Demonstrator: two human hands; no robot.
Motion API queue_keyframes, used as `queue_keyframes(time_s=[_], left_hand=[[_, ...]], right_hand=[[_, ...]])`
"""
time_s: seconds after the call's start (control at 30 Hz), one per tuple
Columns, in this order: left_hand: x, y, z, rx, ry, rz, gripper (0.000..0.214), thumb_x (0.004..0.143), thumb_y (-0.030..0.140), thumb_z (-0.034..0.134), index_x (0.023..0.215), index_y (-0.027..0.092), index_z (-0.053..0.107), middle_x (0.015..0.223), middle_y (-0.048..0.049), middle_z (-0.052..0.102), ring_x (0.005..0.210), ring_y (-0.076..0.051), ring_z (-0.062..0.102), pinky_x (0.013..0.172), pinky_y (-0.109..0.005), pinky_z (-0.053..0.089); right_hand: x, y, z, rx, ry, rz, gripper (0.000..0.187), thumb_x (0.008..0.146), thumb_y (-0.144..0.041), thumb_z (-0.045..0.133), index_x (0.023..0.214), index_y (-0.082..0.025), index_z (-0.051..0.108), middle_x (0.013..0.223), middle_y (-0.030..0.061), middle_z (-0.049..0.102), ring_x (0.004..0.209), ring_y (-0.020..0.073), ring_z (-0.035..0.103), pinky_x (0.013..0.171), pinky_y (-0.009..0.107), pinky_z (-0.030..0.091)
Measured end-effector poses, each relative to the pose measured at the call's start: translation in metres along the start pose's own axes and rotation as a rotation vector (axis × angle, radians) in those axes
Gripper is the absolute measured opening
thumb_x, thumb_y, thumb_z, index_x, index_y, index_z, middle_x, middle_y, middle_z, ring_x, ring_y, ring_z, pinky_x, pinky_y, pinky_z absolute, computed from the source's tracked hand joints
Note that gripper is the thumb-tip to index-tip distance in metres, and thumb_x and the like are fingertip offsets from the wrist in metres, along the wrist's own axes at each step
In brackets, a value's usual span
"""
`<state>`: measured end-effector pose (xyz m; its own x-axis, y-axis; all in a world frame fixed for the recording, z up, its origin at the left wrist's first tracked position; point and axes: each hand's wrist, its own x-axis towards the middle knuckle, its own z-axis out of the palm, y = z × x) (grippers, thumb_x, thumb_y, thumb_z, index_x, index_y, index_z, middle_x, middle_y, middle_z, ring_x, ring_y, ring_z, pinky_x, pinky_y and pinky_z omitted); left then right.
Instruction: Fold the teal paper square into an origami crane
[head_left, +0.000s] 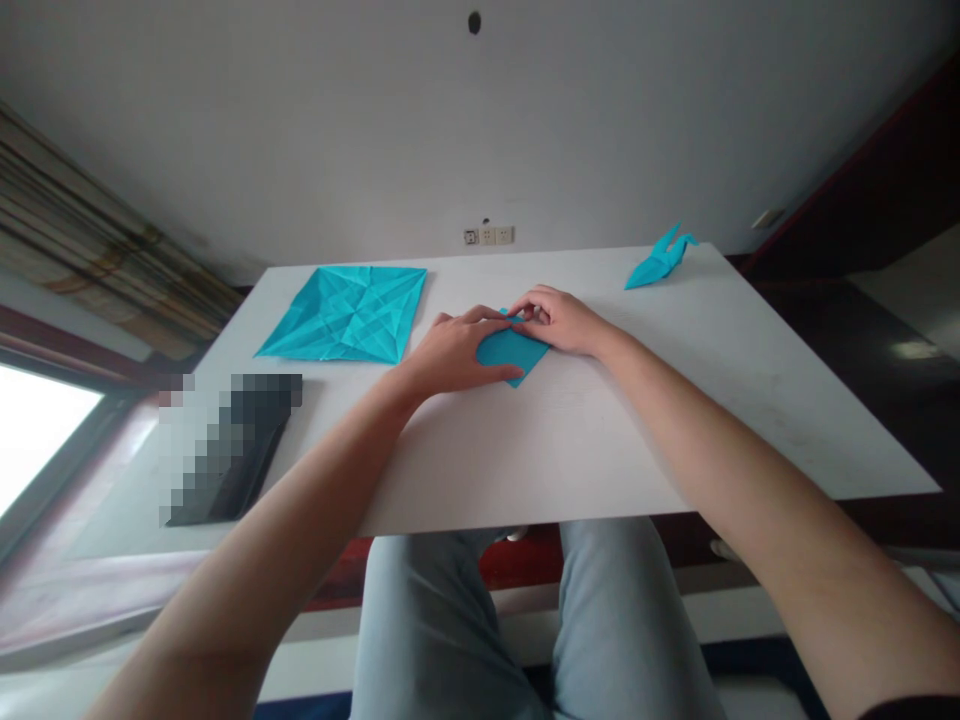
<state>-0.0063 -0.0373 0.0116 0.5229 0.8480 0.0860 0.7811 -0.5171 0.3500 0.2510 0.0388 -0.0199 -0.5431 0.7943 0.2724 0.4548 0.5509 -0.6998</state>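
A small folded piece of blue origami paper (pixel 513 350) lies on the white table, one corner pointing toward me. My left hand (pixel 457 352) rests over its left side, thumb along the near edge and fingers reaching to the far corner. At that far corner my right hand (pixel 559 318) pinches the paper between thumb and curled fingers. The fingertips of both hands meet there and hide the corner. To the left lies a larger creased blue sheet (pixel 349 312), spread out. A finished blue paper crane (pixel 660 262) stands at the far right.
The white table (pixel 570 450) ends just before my knees. A dark flat object (pixel 240 460), partly pixelated, lies at the table's left near my left forearm. Behind the table is a wall with sockets (pixel 487 236). A striped curtain (pixel 97 210) hangs at the left.
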Motion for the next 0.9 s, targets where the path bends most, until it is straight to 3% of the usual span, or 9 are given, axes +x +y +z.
queue_keyframes(time_s=[0.17, 0.4, 0.9], left_hand=[[0.0008, -0.0021, 0.0004, -0.005, 0.015, -0.005, 0.073, 0.102, 0.060, 0.082, 0.169, 0.034, 0.070, 0.176, -0.0116, 0.065, 0.152, -0.041, 0.071, 0.132, -0.057, 0.043], [0.0017, -0.0033, -0.0005, 0.003, 0.015, -0.006, 0.069, 0.104, 0.058, 0.081, 0.168, 0.032, 0.072, 0.174, -0.0106, 0.068, 0.133, -0.036, 0.079, 0.126, -0.052, 0.047], [0.0026, -0.0071, -0.0002, -0.006, 0.018, 0.016, 0.063, 0.108, 0.053, 0.076, 0.167, 0.031, 0.072, 0.172, -0.0088, 0.070, 0.128, -0.032, 0.080, 0.128, -0.051, 0.050]], right_hand=[[-0.0011, -0.0026, -0.0005, 0.020, 0.008, 0.021, 0.025, 0.094, -0.032, 0.084, 0.116, -0.021, 0.090, 0.105, 0.0060, 0.069, 0.084, 0.0210, 0.055, 0.081, 0.036, 0.048], [-0.0016, -0.0029, -0.0004, 0.022, -0.002, 0.027, 0.025, 0.095, -0.033, 0.083, 0.117, -0.021, 0.089, 0.106, 0.0068, 0.070, 0.082, 0.0204, 0.055, 0.080, 0.036, 0.048], [-0.0016, -0.0031, -0.0006, -0.002, -0.001, 0.022, 0.024, 0.096, -0.028, 0.077, 0.116, -0.021, 0.088, 0.106, 0.0067, 0.070, 0.080, 0.0196, 0.054, 0.079, 0.036, 0.046]])
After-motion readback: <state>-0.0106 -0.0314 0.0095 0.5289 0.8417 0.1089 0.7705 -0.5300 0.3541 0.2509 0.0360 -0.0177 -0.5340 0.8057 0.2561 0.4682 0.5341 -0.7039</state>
